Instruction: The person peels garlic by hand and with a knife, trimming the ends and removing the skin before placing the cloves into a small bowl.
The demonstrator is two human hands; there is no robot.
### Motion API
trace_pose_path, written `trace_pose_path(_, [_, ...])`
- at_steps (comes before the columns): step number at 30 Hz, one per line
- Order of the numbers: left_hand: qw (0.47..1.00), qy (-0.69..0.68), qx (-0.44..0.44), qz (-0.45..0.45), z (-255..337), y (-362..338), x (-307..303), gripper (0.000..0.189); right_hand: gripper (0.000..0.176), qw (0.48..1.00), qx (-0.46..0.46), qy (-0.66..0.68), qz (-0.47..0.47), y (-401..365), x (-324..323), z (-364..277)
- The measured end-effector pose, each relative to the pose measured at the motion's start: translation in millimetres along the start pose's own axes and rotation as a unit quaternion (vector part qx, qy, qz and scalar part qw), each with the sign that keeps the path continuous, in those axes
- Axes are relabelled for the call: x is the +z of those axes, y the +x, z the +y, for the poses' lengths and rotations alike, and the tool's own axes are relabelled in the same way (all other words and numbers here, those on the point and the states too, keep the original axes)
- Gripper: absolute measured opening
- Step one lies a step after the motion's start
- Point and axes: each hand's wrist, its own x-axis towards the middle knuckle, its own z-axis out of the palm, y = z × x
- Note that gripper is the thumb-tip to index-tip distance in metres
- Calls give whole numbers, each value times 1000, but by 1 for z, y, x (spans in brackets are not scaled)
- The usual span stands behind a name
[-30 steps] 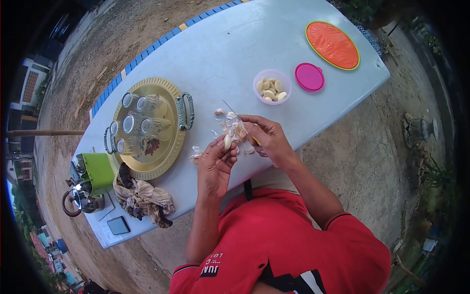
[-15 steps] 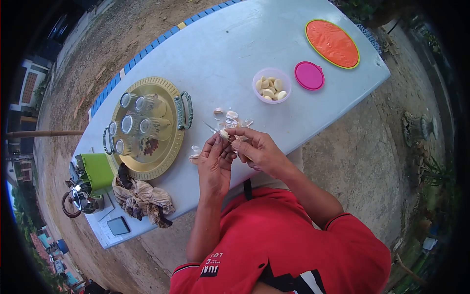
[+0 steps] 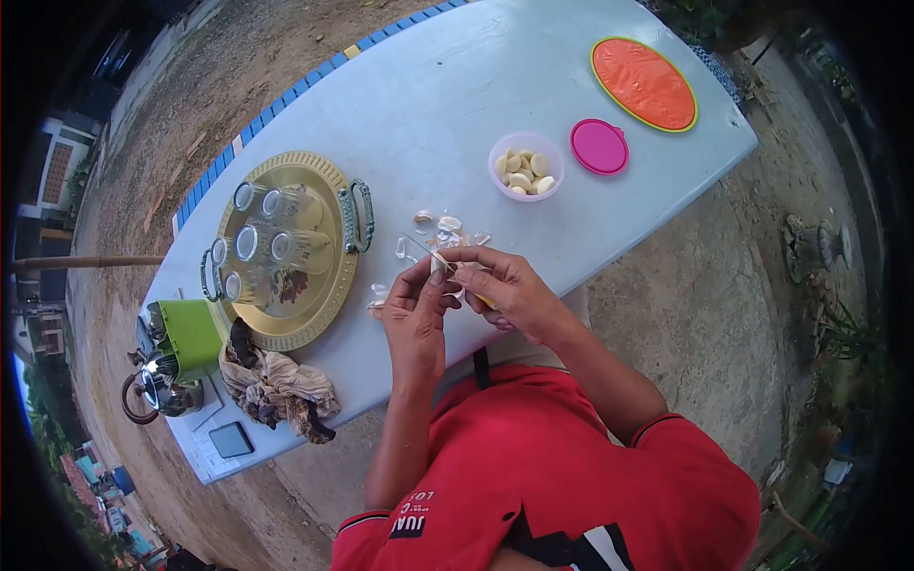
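Over the near edge of the table, my left hand [image 3: 417, 309] pinches a pale garlic clove [image 3: 438, 263] between thumb and fingers. My right hand [image 3: 509, 293] is closed around a small knife, whose yellow handle [image 3: 486, 302] shows below the fingers. The thin knife blade points up and left past the clove. Loose garlic skins [image 3: 449, 226] lie on the table just beyond my fingers, and more sit left of my left hand. Farther off, a translucent bowl [image 3: 495, 180] holds several peeled cloves.
On the left stands a gold tray [image 3: 328, 319] with several upturned glasses. Near it are a crumpled cloth [image 3: 281, 381], a phone [image 3: 230, 440], a green container [image 3: 190, 333] and a metal kettle [image 3: 171, 388]. A pink lid [image 3: 600, 147] and an orange oval item [image 3: 645, 84] lie at right.
My fingers have shifted around the clove, and the blade now reaches a little farther up beyond it. The yellow handle has come into sight. A piece of skin now shows near the blade.
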Motion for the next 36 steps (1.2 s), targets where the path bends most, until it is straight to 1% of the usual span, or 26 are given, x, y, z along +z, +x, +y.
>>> trace_pose_path(6, [1000,7,-4,2,-2,-1,-2,26,36,1000,23,19,6,2,-7,5])
trace_pose_path(9, [1000,-11,-15,2,-4,0,-4,27,36,1000,23,15,5,4,-9,5])
trace_pose_path(11, [999,-40,-25,-4,-4,1,-5,27,37,997,54,53,30,5,-8,3])
trace_pose_path(12, [999,-40,-24,-3,-3,1,-5,27,37,997,54,53,29,5,-8,4])
trace_pose_path(15, [999,-41,-25,8,-3,1,-5,26,39,997,49,48,47,7,-10,9])
trace_pose_path(17, [997,-69,-37,10,-1,2,-6,24,36,996,21,-9,81,9,-8,12])
trace_pose_path(18, [997,-68,-37,10,-1,2,-6,24,36,996,21,-9,82,8,-8,11])
trace_pose_path(20, [997,-68,-46,4,1,2,-5,24,35,992,7,-65,107,6,-5,8])
trace_pose_path(21, [997,-68,-46,5,2,2,-4,24,35,992,7,-65,107,6,-5,8])
trace_pose_path(23, [992,-109,-66,7,5,2,-4,27,34,985,-26,-115,125,5,-4,8])
trace_pose_path(27, [983,-153,-99,-6,8,2,-6,30,34,984,-39,-131,115,7,-6,10])
trace_pose_path(29, [975,-178,-136,-7,8,3,-8,31,30,978,-87,-141,130,8,-4,13])
trace_pose_path(30, [975,-178,-136,-7,9,2,-8,31,30,978,-86,-141,131,8,-4,13])
trace_pose_path(32, [964,-200,-176,5,12,2,-5,29,28,979,-79,-142,124,8,-5,13])
trace_pose_path(33, [964,-200,-176,6,12,2,-6,29,28,979,-79,-142,123,7,-3,12])
trace_pose_path(36, [956,-220,-194,4,11,3,-8,27,25,978,-59,-129,151,3,0,8])
